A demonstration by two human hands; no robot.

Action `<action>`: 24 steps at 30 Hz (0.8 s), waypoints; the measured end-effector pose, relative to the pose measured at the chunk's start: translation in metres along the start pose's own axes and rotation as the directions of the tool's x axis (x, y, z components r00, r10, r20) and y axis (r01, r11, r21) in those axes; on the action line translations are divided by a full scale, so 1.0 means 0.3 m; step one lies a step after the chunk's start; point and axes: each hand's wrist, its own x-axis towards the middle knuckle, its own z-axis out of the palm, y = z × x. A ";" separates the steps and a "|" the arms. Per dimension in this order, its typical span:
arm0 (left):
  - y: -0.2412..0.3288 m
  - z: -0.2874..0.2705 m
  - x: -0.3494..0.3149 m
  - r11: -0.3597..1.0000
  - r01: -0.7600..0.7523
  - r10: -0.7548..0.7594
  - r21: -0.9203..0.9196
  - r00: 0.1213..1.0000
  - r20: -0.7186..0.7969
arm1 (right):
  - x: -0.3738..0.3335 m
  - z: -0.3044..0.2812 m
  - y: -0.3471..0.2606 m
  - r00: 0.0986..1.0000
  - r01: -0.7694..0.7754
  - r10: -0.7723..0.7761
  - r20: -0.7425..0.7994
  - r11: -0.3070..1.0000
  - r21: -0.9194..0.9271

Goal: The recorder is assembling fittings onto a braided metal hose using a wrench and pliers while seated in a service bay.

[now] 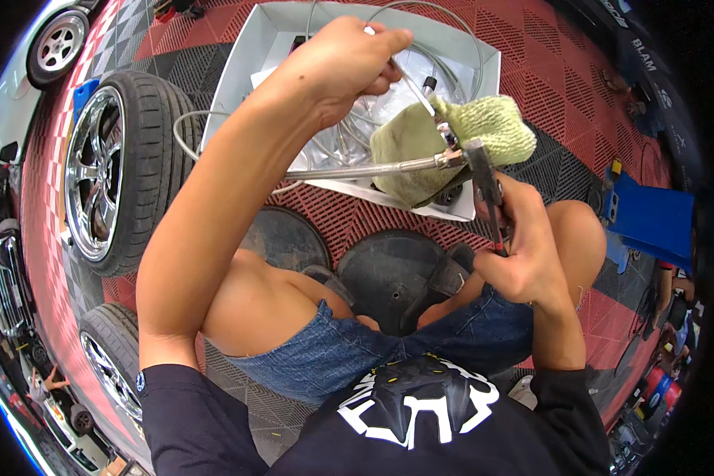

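**Wrench on a hose fitting, seen from above**

The right hand (523,254) is clamped on a wrench (488,194) biting the fitting of a braided hose (357,169). The left hand (349,59) is closed on a thin line, probably steadying it. A green cloth (484,127) pads the joint (likely catching drips). Behind, a white box (238,71) holds coiled hoses.

The scene is lit brightly and evenly from above, so that only soft, short shadows are cast under the raised forearms and on the red tiled floor (563,71). Glare is seen on the chrome wheel rim (95,170) and on the white box (246,59). Straight lines are bent strongly toward the rim, the corners are blacked out, and detail at the edges is smeared.
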 end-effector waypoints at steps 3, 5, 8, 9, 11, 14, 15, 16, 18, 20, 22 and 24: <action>0.013 -0.059 0.024 0.994 -0.055 0.052 0.093 0.998 0.038 | 0.006 0.019 0.011 0.999 -0.039 0.039 0.001 0.998 0.057; 0.075 0.011 -0.042 0.974 -0.180 0.204 0.139 0.962 -0.181 | -0.004 0.014 0.050 0.998 -0.024 0.027 -0.048 0.998 0.065; 0.106 -0.013 -0.033 0.959 -0.268 0.284 0.095 0.926 -0.250 | 0.001 -0.005 0.033 0.998 -0.050 0.050 -0.035 0.999 0.017; 0.116 -0.027 -0.044 0.951 -0.295 0.309 0.093 0.910 -0.277 | 0.005 -0.007 0.015 0.997 -0.070 0.072 -0.040 0.997 0.040; 0.138 -0.020 -0.077 0.924 -0.370 0.381 0.093 0.892 -0.243 | 0.011 -0.003 0.009 0.994 -0.098 0.102 -0.045 0.993 0.071; 0.164 0.025 -0.142 0.824 -0.541 0.566 0.167 0.799 -0.204 | 0.015 0.000 0.012 0.991 -0.119 0.124 -0.050 0.988 0.099; 0.166 0.035 -0.155 0.741 -0.627 0.669 0.242 0.720 -0.185 | 0.016 -0.001 0.020 0.993 -0.112 0.114 -0.024 0.991 0.079; 0.167 0.042 -0.152 0.713 -0.658 0.699 0.243 0.695 -0.168 | 0.013 -0.005 0.028 0.994 -0.111 0.111 -0.004 0.992 0.053; 0.164 0.078 -0.172 0.709 -0.670 0.705 0.222 0.681 -0.197 | 0.003 0.000 0.037 0.991 -0.124 0.126 -0.035 0.991 0.043; 0.180 0.093 -0.192 0.698 -0.680 0.716 0.226 0.658 -0.232 | 0.008 0.004 0.020 0.991 -0.116 0.119 -0.057 0.992 0.044; 0.168 0.099 -0.188 0.621 -0.741 0.783 0.254 0.591 -0.193 | 0.019 0.001 0.008 0.975 -0.211 0.220 -0.044 0.966 0.149; 0.137 0.103 -0.171 0.542 -0.796 0.840 0.271 0.520 -0.152 | 0.029 0.009 0.025 0.973 -0.204 0.218 -0.074 0.966 0.161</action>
